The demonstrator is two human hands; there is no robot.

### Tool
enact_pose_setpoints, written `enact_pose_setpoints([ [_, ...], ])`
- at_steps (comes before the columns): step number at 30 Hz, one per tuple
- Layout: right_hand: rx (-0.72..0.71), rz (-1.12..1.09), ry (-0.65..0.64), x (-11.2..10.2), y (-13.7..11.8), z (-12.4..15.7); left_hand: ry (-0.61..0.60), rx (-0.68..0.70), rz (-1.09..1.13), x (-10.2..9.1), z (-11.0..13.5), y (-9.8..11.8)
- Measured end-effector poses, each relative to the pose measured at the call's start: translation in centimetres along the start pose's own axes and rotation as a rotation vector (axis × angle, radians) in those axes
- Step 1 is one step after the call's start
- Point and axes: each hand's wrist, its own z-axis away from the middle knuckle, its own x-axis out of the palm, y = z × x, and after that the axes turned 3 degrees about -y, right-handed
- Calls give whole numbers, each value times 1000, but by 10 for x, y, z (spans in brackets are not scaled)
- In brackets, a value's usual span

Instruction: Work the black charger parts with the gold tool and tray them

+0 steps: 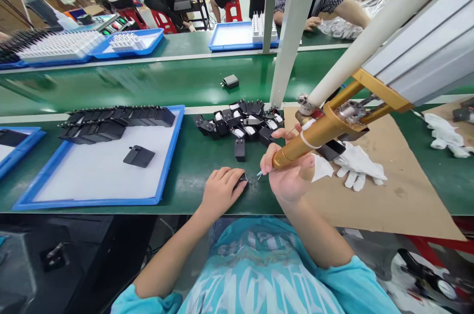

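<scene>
My left hand (221, 188) is closed over a small black power adapter (242, 179) on the green bench, its fingers covering most of the adapter. My right hand (288, 180) is wrapped around the lower end of a gold-coloured cylindrical tool (314, 137), whose exact kind I cannot make out. The tool slants down to the left, its thin light tip (259, 174) close to the adapter. Just beyond my hands, a pile of black adapters (249, 121) with some white faces lies on the bench. A single black adapter (240, 150) stands at its near edge.
On the left, a blue-rimmed tray (157, 190) holds rows of black adapters. White gloves (361, 166) lie on brown cardboard (403, 195) at the right. A grey post (292, 22) rises behind the pile. A lone adapter (230, 82) sits farther back; people work beyond.
</scene>
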Motion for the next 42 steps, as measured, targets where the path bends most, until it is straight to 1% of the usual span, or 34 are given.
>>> enact_pose_setpoints([
  [2, -11, 8, 2, -1, 0, 0, 75, -20, -77, 7, 5, 8],
  [3, -14, 13, 2, -1, 0, 0, 90, -38, -85, 11, 8, 11],
  [7, -7, 18, 5, -4, 0, 0, 114, -129, -98, 22, 12, 16],
  [9, -2, 19, 8, -5, -1, 0, 120, -138, -127, 23, 12, 16],
  [11, 4, 22, 10, -6, -1, -1, 92, -114, -141, 22, 10, 14],
  [14, 13, 27, 19, -7, -2, -2, 11, -64, -120, 18, 7, 12],
  [16, 14, 33, 25, -7, -2, -3, -65, -54, -79, 13, 5, 9],
  [18, 10, 39, 30, -8, -2, -3, -173, -72, 16, 7, 4, 5],
  [20, -2, 42, 33, -8, -1, -3, -281, -134, 210, 1, 4, 0],
  [21, -8, 43, 33, -9, -1, -3, -304, -201, 353, -1, 4, -2],
  [22, -13, 43, 32, -9, -1, -3, -295, -296, 529, -4, 4, -4],
  [23, -17, 43, 30, -10, -1, -3, -259, -414, 736, -6, 4, -6],
  [25, -20, 50, 27, -11, -1, -3, -139, -653, 1199, -10, 4, -8],
  [26, -21, 54, 27, -11, -1, -3, -78, -741, 1424, -12, 4, -8],
  [27, -23, 58, 30, -11, -1, -3, -28, -797, 1625, -15, 4, -7],
  [29, -23, 67, 38, -11, -3, -3, 56, -841, 1911, -19, 5, -5],
  [30, -23, 71, 42, -11, -3, -3, 91, -842, 1994, -22, 5, -4],
  [32, -20, 79, 50, -11, -4, -3, 140, -832, 2064, -26, 6, -3],
  [34, -17, 76, 53, -10, -5, -3, 173, -816, 1996, -30, 9, -6],
  [35, -17, 71, 54, -10, -5, -3, 196, -810, 1891, -32, 11, -10],
  [36, -17, 68, 54, -11, -5, -3, 225, -804, 1725, -35, 14, -17],
  [37, -16, 70, 55, -11, -5, -3, 260, -795, 1492, -38, 16, -26],
  [38, -14, 75, 57, -11, -5, -3, 299, -777, 1201, -42, 19, -39],
  [40, -10, 88, 63, -13, -5, -3, 350, -723, 541, -53, 26, -70],
  [41, -7, 90, 66, -13, -5, -3, 348, -693, 237, -58, 29, -88],
  [42, -6, 87, 67, -14, -5, -4, 323, -671, -7, -64, 33, -106],
])
